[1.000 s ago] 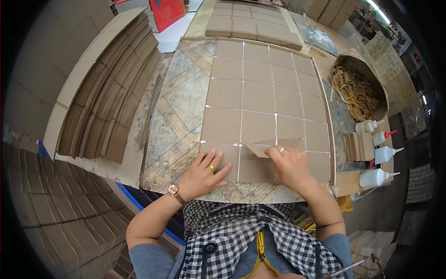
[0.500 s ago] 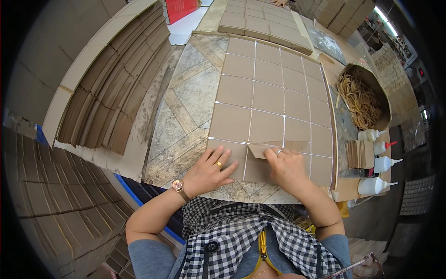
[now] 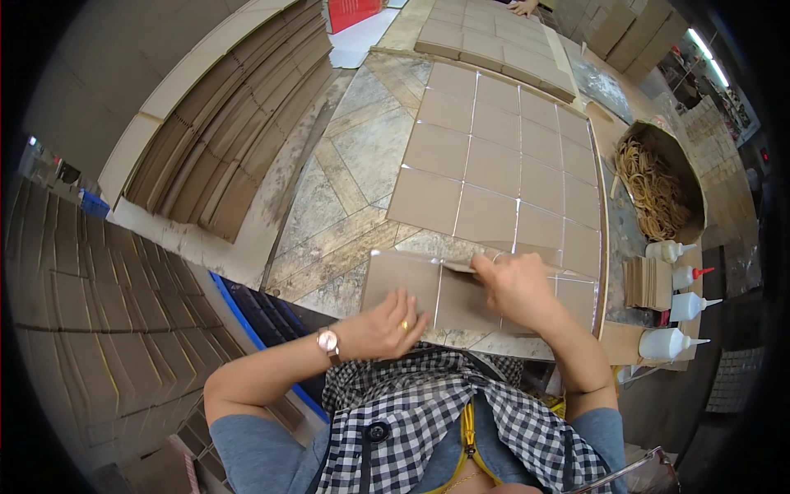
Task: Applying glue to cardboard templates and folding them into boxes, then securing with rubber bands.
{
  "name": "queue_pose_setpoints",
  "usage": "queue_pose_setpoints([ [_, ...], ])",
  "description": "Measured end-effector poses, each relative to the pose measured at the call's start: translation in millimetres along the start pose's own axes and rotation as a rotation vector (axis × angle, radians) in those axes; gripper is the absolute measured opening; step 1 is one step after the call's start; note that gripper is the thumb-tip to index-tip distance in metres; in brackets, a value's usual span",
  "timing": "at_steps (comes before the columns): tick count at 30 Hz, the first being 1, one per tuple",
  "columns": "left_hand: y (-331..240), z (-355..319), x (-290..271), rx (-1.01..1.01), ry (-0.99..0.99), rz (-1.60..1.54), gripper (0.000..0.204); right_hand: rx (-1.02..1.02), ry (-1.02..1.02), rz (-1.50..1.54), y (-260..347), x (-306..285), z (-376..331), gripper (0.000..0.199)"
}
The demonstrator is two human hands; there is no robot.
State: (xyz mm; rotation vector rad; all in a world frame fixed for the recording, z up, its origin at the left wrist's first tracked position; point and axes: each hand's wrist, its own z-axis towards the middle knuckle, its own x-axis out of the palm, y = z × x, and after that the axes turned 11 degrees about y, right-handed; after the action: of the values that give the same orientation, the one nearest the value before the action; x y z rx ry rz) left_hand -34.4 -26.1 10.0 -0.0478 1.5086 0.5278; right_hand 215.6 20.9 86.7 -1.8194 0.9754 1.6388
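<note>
On the table in front of me lies a brown cardboard sheet (image 3: 491, 165) divided into squares by white lines of what looks like glue. Its nearest row, a cardboard strip (image 3: 401, 278), stands apart from the rest at the left, with tabletop showing in the gap. My left hand (image 3: 385, 323) rests on the strip's left end, fingers loosely bent and thumb apart, a ring and a wristwatch on it. My right hand (image 3: 520, 286) is closed on a small cardboard piece (image 3: 462, 266) over the strip. The fingers hide most of this piece.
Stacked cardboard partitions (image 3: 230, 123) stand at the left. Along the right sit a container of rubber bands (image 3: 656, 188), a stack of small cards (image 3: 646, 282) and several white glue bottles (image 3: 665, 343). At the far end, another person's hand (image 3: 522, 7) touches a second cardboard stack (image 3: 494, 45).
The nearest row has come away from the sheet at its left end, moving toward me. My left hand has slid nearer, and the view has shifted slightly.
</note>
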Motion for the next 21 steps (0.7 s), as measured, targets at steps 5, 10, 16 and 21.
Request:
queue_pose_setpoints([
  [5, -57.1, -27.6, -18.9, -0.173, -0.067, -0.176, 0.031, -0.047, 0.009, 0.061, 9.8, 4.6, -7.1, 0.017],
  [10, -111.7, -37.7, 12.8, -1.004, -0.188, -1.006, 0.03, -0.034, 0.012, 0.061, 5.7, 2.2, 2.4, 0.012],
  [16, -98.5, -14.8, 26.6, -1.396, -0.734, -2.09, 0.038, -0.02, 0.075, 0.063, 14.2, -0.8, -6.0, 0.012],
  [21, -91.7, -4.0, 1.1, -1.417, -0.479, -1.52, 0.028, -0.084, -0.065, 0.316, 5.5, 13.8, -8.8, 0.019],
])
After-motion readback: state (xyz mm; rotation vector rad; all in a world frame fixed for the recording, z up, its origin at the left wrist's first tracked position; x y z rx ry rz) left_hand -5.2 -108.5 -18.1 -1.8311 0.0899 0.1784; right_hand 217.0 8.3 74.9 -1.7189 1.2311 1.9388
